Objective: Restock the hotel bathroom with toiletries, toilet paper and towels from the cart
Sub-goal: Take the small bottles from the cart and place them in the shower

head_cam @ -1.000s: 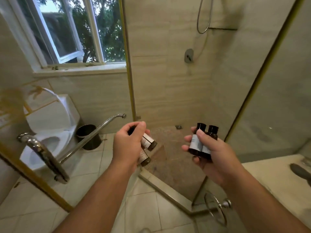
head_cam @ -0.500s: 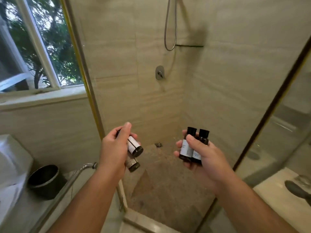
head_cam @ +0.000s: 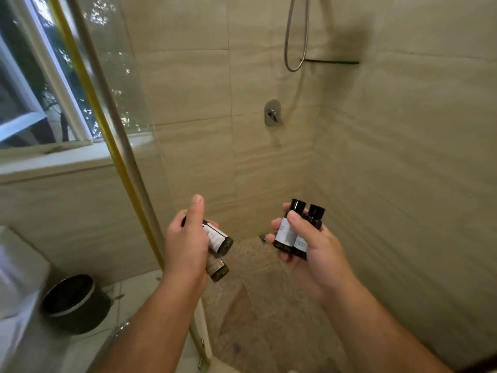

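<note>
- Head view: the left hand (head_cam: pixel 185 246) shows its back. Its grip is clamped round two small dark brown toiletry bottles with white labels (head_cam: pixel 219 238). They lie sideways, one above the other, pointing toward the shower.
- The right hand (head_cam: pixel 314 254) has its grip clamped on a second pair of small dark bottles with black screw caps and pale labels (head_cam: pixel 289 232). These stand upright side by side, with the thumb across their fronts.
- All four bottles are in the air at the shower entrance, above the speckled brown stone shower floor (head_cam: pixel 269 305). None is set down yet.
- The likely target is the thin dark wall shelf (head_cam: pixel 329 62) high in the corner, just right of the looped silver shower hose (head_cam: pixel 294 36). This is a judgement only.
- To do the step well, step in clear of the gold-edged glass shower door (head_cam: pixel 107 117) and lead with the right hand, since its pair is already upright.
- The shelf looks narrow, so each bottle should stand well back from the edge, label outward and away from the hose.
- The left pair needs turning caps-up first. Loosening that grip to free one bottle could let the lower one slip onto the stone.
- The reaching arm should stay off the oval chrome mixer valve (head_cam: pixel 273 113) below the shelf.
</note>
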